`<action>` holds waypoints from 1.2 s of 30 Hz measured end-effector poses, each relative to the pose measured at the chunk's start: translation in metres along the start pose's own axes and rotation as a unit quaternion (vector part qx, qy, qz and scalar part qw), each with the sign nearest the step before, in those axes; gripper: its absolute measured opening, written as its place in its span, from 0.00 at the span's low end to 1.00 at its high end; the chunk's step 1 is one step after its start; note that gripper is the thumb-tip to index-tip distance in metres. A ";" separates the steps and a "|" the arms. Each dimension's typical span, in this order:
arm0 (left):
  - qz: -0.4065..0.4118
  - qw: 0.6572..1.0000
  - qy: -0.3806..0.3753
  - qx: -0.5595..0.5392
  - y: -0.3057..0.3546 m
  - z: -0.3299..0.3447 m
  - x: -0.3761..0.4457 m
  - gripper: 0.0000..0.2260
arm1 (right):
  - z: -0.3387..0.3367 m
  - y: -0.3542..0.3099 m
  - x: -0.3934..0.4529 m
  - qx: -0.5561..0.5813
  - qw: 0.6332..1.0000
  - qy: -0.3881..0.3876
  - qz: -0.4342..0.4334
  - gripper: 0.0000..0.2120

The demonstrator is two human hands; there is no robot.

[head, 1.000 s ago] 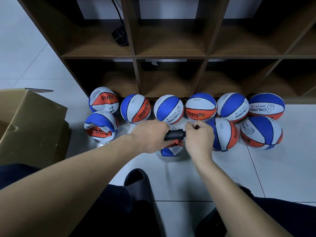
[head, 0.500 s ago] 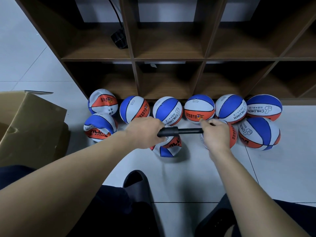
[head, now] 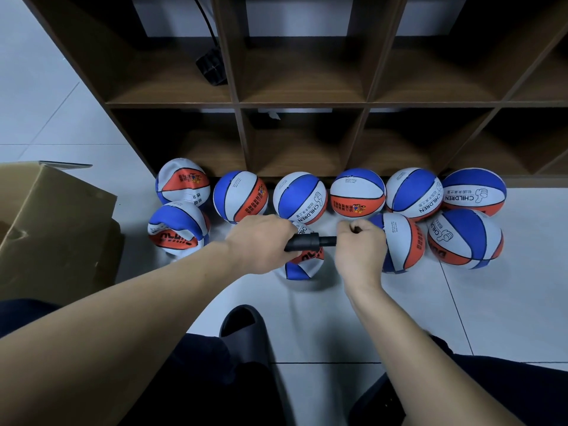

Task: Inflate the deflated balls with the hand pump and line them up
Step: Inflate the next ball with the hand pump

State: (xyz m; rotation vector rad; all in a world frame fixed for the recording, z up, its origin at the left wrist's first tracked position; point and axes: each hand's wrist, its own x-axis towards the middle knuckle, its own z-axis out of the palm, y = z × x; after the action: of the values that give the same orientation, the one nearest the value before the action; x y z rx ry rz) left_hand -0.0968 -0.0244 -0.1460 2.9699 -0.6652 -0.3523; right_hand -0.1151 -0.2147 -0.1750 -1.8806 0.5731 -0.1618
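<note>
A black hand pump [head: 309, 242] lies level above a crumpled, deflated ball [head: 302, 262] on the floor. My left hand [head: 261, 238] grips the pump's barrel. My right hand [head: 359, 245] grips the handle end, pushed in close to the barrel. Several round blue, white and orange balls [head: 299, 196] stand in a row against the shelf's foot. Two more round balls [head: 465, 238] sit in front at the right. Two dented balls [head: 178, 230] rest at the left.
A brown wooden shelf unit [head: 365, 103] with open compartments fills the back, with a black plug [head: 212, 66] and cable in one. An open cardboard box [head: 55, 229] stands at the left. My dark slipper [head: 242, 327] and trouser legs are below on white tiles.
My right hand pulled the pump handle out to the right half a second ago, then pushed it back in toward the barrel. My left hand stayed on the barrel.
</note>
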 end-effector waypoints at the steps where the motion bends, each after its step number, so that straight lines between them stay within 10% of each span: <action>1: 0.003 1.000 0.001 -0.001 0.001 0.000 0.000 0.15 | 0.002 -0.001 -0.004 0.000 1.000 -0.002 -0.005 0.19; 36: -0.006 1.000 -0.023 -0.013 0.004 -0.004 0.000 0.11 | -0.004 0.005 0.008 -0.003 1.000 -0.028 0.007 0.18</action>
State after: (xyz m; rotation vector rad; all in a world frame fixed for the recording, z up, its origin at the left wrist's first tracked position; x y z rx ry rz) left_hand -0.0977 -0.0274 -0.1418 2.9499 -0.6434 -0.4268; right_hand -0.1108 -0.2229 -0.1796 -1.8797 0.5498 -0.0985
